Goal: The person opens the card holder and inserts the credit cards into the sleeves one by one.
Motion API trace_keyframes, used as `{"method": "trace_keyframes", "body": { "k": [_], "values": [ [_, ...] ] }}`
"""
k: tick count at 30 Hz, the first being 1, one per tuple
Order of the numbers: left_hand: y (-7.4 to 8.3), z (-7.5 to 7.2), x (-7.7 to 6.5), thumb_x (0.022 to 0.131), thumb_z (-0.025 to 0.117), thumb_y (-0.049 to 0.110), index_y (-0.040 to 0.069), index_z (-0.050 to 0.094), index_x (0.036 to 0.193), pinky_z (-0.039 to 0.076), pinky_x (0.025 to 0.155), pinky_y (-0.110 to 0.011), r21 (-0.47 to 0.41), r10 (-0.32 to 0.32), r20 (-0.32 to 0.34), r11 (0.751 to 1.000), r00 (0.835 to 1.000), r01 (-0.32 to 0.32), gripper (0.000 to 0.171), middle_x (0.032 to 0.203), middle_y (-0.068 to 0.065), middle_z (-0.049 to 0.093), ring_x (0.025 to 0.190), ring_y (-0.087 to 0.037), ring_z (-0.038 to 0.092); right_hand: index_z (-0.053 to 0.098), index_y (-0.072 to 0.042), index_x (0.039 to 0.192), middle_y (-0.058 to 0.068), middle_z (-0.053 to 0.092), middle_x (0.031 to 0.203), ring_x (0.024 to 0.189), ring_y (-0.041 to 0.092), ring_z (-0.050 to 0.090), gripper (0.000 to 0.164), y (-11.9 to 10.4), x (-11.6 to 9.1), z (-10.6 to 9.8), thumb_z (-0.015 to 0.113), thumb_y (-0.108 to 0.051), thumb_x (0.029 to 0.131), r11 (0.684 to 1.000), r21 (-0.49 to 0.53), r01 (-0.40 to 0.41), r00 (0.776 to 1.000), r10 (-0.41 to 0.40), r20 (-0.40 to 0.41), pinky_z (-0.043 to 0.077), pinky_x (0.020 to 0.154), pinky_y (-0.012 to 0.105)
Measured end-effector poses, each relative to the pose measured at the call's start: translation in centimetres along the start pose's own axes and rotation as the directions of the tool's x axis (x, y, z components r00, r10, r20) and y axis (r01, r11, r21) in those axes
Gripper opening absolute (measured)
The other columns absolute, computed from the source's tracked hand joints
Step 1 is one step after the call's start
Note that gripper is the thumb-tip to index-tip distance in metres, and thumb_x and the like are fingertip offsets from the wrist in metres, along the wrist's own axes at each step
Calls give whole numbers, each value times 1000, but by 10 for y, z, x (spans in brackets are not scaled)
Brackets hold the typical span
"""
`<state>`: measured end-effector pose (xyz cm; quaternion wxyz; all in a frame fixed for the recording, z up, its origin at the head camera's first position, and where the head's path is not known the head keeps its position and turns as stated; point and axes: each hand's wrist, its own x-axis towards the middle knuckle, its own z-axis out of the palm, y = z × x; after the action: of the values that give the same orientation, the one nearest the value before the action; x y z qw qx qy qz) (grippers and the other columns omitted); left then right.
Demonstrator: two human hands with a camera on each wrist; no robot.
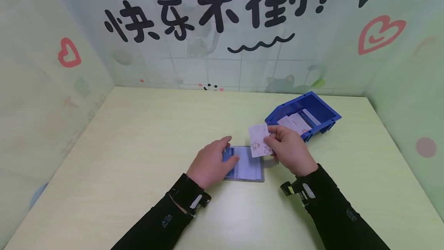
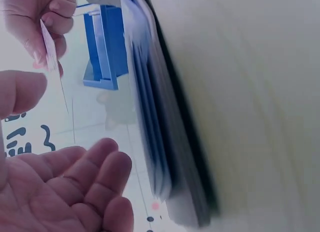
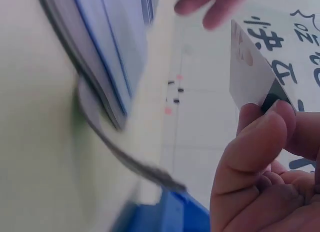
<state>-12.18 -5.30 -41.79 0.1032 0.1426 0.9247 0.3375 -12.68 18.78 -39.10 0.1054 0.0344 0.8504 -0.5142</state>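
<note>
A card holder [image 1: 248, 165] with clear, bluish sleeves and a grey cover lies opened on the table. My left hand [image 1: 209, 163] hovers over its left side, thumb apart from the loosely bent fingers; the left wrist view shows nothing in the palm. Between thumb and fingers my right hand [image 1: 293, 149] pinches a pale card [image 1: 258, 141] with a pink print, held up over the holder's top right corner. In the right wrist view, a dark patch on the card [image 3: 250, 74] shows by the thumb. A grey strap [image 3: 135, 162] sticks out from the holder's right side.
Behind my right hand stands a blue plastic bin [image 1: 320, 107], with several cards [image 1: 295, 122] lying in it. The pale wooden table [image 1: 138, 134] is bounded by printed cloth walls at the back and both sides.
</note>
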Motion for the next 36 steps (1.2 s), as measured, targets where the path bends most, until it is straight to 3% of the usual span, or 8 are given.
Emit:
{"method": "trace_keyframes", "body": {
  "k": [7, 16, 23, 29, 32, 36],
  "values": [
    [4, 4, -1, 103, 66, 36, 8, 44, 159, 55, 103, -44, -135, 48, 27, 990, 998, -44, 67, 132, -4, 73, 111, -19, 65, 48, 1, 153, 17, 68, 110, 76, 21, 59, 46, 4, -9, 17, 55, -10, 109, 989, 148, -7, 999, 0, 50, 53, 63, 26],
    [8, 5, -3, 104, 68, 26, 5, 35, 163, 58, 88, -35, -300, 47, 33, 953, 998, -35, 71, 112, 0, 75, 94, -11, 67, 49, 3, 151, 13, 63, 99, 74, 20, 57, 45, 3, -14, 33, 56, -7, 108, 988, 153, 25, 995, -39, 91, 54, 64, 25],
    [5, 5, -2, 102, 70, 19, 5, 38, 161, 53, 73, -27, -353, 20, 9, 935, 1000, -15, 69, 105, -2, 75, 81, -12, 66, 48, -4, 155, 13, 65, 101, 76, 21, 59, 50, 1, -15, 36, 59, -10, 107, 997, 82, 9, 996, -16, 85, 54, 65, 24],
    [4, -1, -1, 103, 68, 17, 7, 37, 162, 56, 72, -30, -370, -14, 8, 929, 1000, 16, 68, 107, -6, 75, 78, -11, 70, 50, -5, 154, 12, 71, 114, 92, 21, 64, 50, 0, -17, 36, 61, -9, 106, 997, -27, 71, 997, -69, 42, 56, 77, 21],
    [2, -4, 0, 103, 68, 17, 7, 37, 162, 56, 74, -31, -348, -39, 14, 937, 999, 42, 68, 108, -5, 75, 82, -12, 70, 53, -5, 152, 11, 71, 120, 101, 23, 65, 48, -2, -19, 36, 62, -8, 105, 991, -92, 101, 995, -99, 20, 59, 89, 29],
    [-1, -6, 2, 103, 68, 19, 8, 38, 162, 55, 76, -31, -300, -69, 17, 951, 997, 71, 67, 106, -3, 75, 84, -12, 69, 59, -5, 148, 11, 70, 133, 120, 30, 66, 46, -3, -22, 36, 66, -14, 104, 961, -241, 135, 991, -129, 43, 57, 103, 48]
  ]
}}
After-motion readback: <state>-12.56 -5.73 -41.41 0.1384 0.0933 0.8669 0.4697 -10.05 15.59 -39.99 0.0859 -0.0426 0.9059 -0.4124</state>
